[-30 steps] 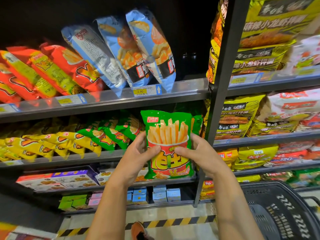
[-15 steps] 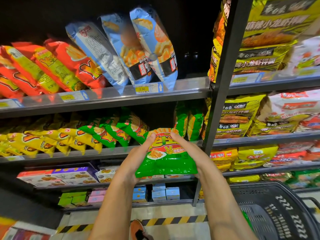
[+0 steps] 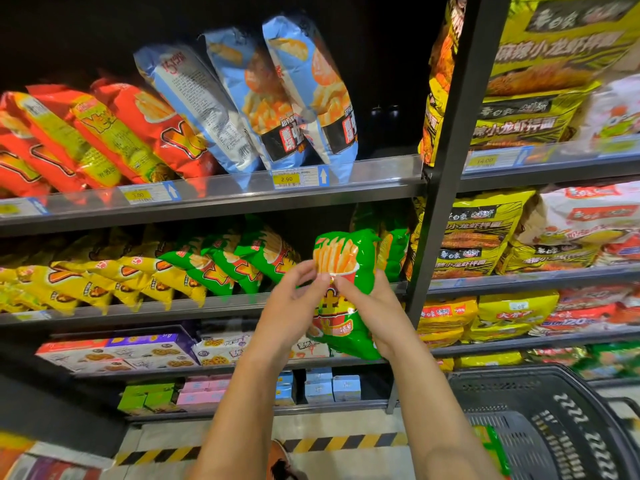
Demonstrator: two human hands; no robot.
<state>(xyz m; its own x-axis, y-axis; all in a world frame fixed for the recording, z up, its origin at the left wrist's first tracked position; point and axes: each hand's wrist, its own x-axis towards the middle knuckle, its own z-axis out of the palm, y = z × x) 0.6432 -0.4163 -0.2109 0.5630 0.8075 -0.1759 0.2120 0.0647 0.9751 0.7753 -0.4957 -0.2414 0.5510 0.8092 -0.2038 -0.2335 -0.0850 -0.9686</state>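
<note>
Head view: both hands hold one green bag of fries-shaped crisps (image 3: 349,251) upright, just left of the black upright post (image 3: 446,209) of the shelving and at the height of the middle shelf (image 3: 207,306).

The left hand (image 3: 294,306) grips the bag's left edge, its fingers curled behind the pack and its thumb pressed onto the front. The right hand (image 3: 375,313) grips the right edge in the same way, nearer the post. The two thumb tips almost meet on the printed red cup in the middle of the bag. Neither hand is spread wide; both are closed round the pack.

The held bag hides part of the middle shelf's front rail, and more green bags (image 3: 393,251) stand behind it, right against the post. Further left of the post on that shelf lies a leaning row of matching green bags (image 3: 242,261), then yellow bags (image 3: 104,278). Up and left of the post lean pale blue bags (image 3: 294,98) over a price label reading 2.90 (image 3: 294,179), with red bags (image 3: 114,133) beyond them. Right of the post sit yellow-and-black noodle packs (image 3: 481,237). Below and right of the post is a black shopping basket (image 3: 561,431). Low and left of the post are biscuit boxes (image 3: 121,351) and striped floor tape (image 3: 322,445).
</note>
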